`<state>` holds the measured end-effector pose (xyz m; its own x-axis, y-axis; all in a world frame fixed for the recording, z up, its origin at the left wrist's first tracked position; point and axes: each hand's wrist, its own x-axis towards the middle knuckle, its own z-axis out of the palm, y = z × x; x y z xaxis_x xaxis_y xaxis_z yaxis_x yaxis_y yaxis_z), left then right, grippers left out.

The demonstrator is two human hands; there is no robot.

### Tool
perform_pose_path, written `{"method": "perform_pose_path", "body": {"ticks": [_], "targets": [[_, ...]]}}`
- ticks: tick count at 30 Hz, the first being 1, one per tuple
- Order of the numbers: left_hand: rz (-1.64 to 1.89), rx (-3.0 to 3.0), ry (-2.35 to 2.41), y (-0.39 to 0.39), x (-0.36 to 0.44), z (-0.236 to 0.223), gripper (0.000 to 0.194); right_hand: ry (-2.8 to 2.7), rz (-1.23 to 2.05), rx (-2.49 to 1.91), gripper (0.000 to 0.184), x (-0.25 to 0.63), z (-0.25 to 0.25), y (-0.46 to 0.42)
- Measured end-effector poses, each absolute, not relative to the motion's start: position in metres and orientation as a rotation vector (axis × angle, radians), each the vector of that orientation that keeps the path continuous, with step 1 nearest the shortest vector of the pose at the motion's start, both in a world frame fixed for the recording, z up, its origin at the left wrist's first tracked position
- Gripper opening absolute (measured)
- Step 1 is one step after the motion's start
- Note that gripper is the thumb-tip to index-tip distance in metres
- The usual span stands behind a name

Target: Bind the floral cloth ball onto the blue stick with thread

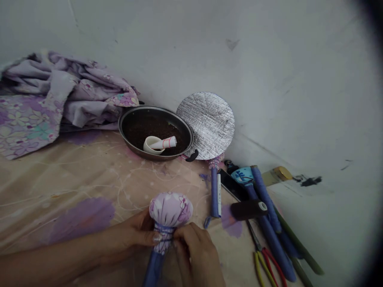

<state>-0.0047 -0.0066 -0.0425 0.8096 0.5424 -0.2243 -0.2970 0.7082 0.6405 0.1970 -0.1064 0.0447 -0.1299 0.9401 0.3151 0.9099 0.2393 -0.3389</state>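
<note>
Floral-headed padded stick (167, 217), lower centre of frame, slightly tilted. We've got our left hand (145, 234) gripping its tied neck; our right hand (200, 249) has fingers bent at the neck's right side, can't tell if pinching anything. Brown thread spool (247, 210) right of centre; pan (131, 144) mid-frame.

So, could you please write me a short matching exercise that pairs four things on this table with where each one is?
Things:
1. padded stick
2. cup
3. silver disc
4. cloth

Places:
A. right of the pan, by the wall
B. in the left hand, right hand beside it
C. crumpled, left of the pan
D. inside the pan

Pairs: 1-B, 2-D, 3-A, 4-C
</note>
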Motion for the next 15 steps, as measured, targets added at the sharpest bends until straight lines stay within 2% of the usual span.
{"method": "perform_pose_path", "body": {"ticks": [6, 15], "targets": [[0.468, 0.598, 0.4, -0.007, -0.005, -0.052, 0.079, -2.073, 0.141, -1.682, 0.03, 0.202, 0.044, -0.111], [0.466, 0.613, 0.373, -0.005, -0.006, -0.04, 0.061, -2.103, 0.205, -1.616, 0.034, 0.201, 0.043, -0.107]]}}
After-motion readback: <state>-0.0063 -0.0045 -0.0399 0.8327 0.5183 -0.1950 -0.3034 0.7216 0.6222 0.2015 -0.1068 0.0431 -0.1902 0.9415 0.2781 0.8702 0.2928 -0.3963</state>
